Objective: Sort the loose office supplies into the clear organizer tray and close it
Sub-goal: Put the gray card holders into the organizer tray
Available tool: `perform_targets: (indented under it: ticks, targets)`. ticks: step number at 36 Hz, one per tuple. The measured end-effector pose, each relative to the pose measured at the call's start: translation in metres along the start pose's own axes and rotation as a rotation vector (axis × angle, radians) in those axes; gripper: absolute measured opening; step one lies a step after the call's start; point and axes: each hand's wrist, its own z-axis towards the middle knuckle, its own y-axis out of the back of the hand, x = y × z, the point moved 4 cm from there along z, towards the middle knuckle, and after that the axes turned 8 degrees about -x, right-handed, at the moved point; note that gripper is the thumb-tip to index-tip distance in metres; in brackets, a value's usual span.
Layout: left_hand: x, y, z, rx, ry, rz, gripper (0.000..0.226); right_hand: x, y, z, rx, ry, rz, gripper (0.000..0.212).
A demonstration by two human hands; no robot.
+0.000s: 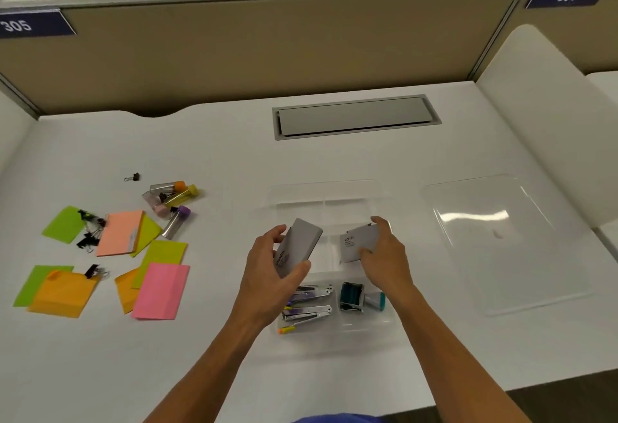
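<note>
Head view: left hand [272, 269] gripping one grey box [296, 247], fingers wrapped around it, tilting it above the clear organizer tray [329, 188]. Right hand [381, 248] pinching a second grey box [359, 243] at 3 o'clock from the first, lowering toward a middle compartment, contact with the tray floor impossible to tell. Judging the step as placing both boxes into the tray; next calling for setting them flat inside a compartment, then releasing. Holding already, nearest compartments: metal staplers [309, 304] at 6 o'clock of the left hand, a teal stamp [359, 297] beside them at 3 o'clock. Far compartments looking empty. Lying apart at 3 o'clock on the surface [234, 155]: the clear lid [501, 242], not yet on. Waiting well apart at 9 o'clock: sticky notes [160, 289], binder clips [90, 228], capped tubes [174, 195].
</note>
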Motion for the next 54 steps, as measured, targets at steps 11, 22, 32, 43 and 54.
perform_targets:
  ticks: [11,22,32,43,54]
  targets:
    - [-0.002,0.005,0.005,-0.006,-0.025,0.029,0.075,-0.003,-0.014,0.007,0.084,0.011,-0.144,0.102]
    - [-0.025,-0.009,0.017,0.096,-0.195,0.178,0.075,0.006,-0.002,-0.004,0.075,0.132,-0.353,0.076]
    - [-0.051,-0.057,0.028,0.280,-0.396,0.316,0.086,0.022,0.035,-0.014,0.059,0.103,0.358,0.031]
    - [-0.028,-0.065,0.040,0.192,-0.421,0.328,0.070,0.000,0.049,-0.003,-0.082,0.000,0.174,0.032]
    - [0.040,-0.030,0.020,0.037,-0.296,0.652,0.059,0.001,0.024,-0.001,0.048,0.018,-0.113,0.038]
